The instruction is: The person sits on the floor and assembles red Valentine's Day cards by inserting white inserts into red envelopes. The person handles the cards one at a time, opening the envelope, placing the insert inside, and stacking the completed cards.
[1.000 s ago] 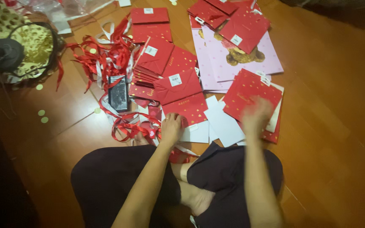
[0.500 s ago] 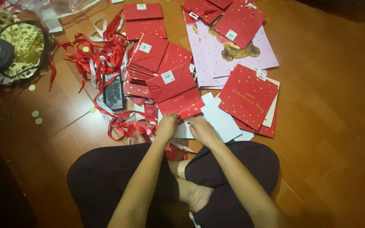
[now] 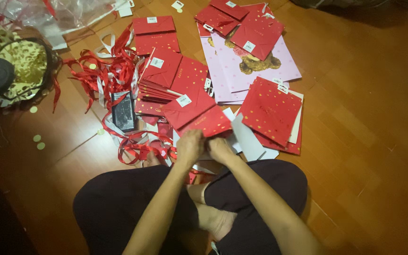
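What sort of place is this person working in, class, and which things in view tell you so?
Probably a room at home, not a workshop: the person sits cross-legged on a polished wooden floor, with red paper bags and loose red ribbon spread around instead of on a bench.

A glossy reddish-brown wooden plank floor [image 3: 374, 141] carries everything. At the frame's centre and top lie flat red paper gift bags with gold dots [image 3: 270, 111], some on pale pink sheets printed with a brown bear [image 3: 260, 71], with a tangle of red and white ribbons [image 3: 105, 71] and a dark rectangular phone [image 3: 123, 111] to their left. Small gold confetti discs [image 3: 37, 141] dot the left boards, and crumpled clear plastic wrap [image 3: 72, 14] sits upper left.
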